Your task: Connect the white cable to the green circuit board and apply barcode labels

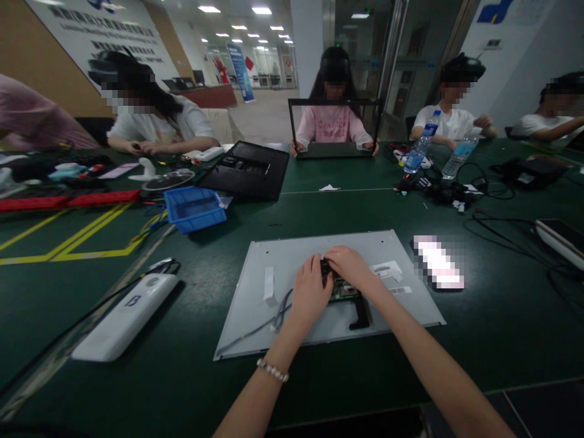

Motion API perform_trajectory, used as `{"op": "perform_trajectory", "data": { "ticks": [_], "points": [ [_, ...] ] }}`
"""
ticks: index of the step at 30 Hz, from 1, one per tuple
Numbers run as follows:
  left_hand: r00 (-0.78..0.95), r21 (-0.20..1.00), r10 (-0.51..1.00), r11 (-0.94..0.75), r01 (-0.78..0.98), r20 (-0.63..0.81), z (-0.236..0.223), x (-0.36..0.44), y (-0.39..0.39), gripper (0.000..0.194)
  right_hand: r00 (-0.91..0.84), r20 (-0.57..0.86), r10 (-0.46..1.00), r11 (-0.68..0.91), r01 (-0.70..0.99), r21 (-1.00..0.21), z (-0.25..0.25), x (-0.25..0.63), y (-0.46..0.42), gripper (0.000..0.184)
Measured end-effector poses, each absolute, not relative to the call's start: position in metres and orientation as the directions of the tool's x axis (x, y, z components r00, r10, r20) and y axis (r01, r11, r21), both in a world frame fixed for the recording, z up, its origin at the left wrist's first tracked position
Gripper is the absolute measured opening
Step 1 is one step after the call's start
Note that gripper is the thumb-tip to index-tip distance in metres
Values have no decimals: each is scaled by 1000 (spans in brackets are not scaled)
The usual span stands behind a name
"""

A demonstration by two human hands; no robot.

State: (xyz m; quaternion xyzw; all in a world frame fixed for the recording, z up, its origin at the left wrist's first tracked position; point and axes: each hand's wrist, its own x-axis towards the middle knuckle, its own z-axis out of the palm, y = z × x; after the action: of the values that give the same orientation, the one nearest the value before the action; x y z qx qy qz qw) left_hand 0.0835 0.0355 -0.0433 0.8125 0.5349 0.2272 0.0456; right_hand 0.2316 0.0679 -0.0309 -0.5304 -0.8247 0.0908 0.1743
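A flat grey display panel (246, 277) lies back side up on the green table. Over its middle, my left hand (311, 289) is closed with its fingers curled around a small black part (325, 269). My right hand (349, 264) is closed too, its fingertips pinching that part from the far side. Below my right hand a green circuit board (343, 292) shows partly, with a black bracket (360, 316) sticking out toward me. My hands cover the rest of the board. A grey cable (280, 310) trails across the panel's left half, beside a white strip (269, 284).
A white power bank (128, 316) with a cable lies left; a phone (438, 263) lies right. Beyond are a blue tray (194, 207), a black back cover (249, 170), bottles (422, 143) and tangled cables. Across the table a person in pink holds up a black frame (335, 152).
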Motion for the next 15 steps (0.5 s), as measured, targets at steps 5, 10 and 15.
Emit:
{"op": "perform_trajectory", "data": {
  "ticks": [5, 10, 15],
  "points": [
    [330, 321, 887, -431, 843, 323, -44, 83, 35, 46, -340, 275, 899, 434, 772, -465, -38, 235, 71, 23],
    [324, 323, 891, -423, 846, 318, -43, 84, 36, 48, -383, 272, 883, 468, 765, -442, -46, 236, 73, 18],
    [320, 323, 891, -421, 847, 323, -45, 84, 36, 47, -376, 276, 885, 465, 757, -459, -47, 236, 74, 20]
  ]
}}
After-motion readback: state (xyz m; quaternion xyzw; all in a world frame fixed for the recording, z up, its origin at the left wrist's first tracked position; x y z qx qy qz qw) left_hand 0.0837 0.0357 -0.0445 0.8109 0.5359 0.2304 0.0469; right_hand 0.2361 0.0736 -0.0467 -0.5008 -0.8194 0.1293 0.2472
